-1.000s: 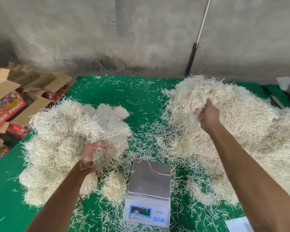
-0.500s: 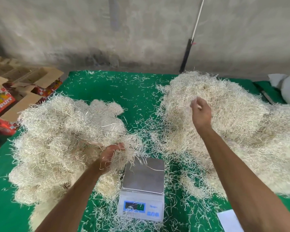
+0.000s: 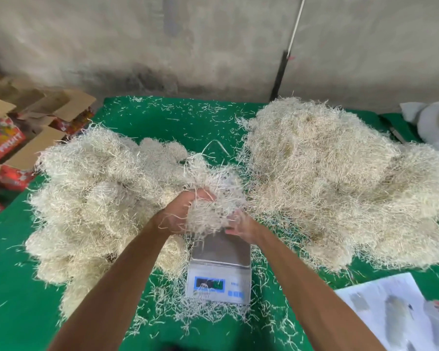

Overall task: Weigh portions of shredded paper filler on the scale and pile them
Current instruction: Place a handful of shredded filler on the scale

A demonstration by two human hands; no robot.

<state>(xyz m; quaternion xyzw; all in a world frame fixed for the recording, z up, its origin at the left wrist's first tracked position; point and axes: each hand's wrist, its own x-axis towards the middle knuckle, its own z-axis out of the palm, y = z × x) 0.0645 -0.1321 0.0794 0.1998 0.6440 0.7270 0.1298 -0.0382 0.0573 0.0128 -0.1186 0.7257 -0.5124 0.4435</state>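
Both hands — left hand (image 3: 179,214), right hand (image 3: 240,225) — grasp one clump of shredded paper (image 3: 211,198) with curled fingers, the scale (image 3: 219,268) just below them.

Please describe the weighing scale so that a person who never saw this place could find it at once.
Look at the green table with two big heaps of pale shredded paper, the left heap and the right heap. In the gap between them, at the near edge, stands the scale. It is the only hard thing there: a grey metal plate above a white body with a blue display.
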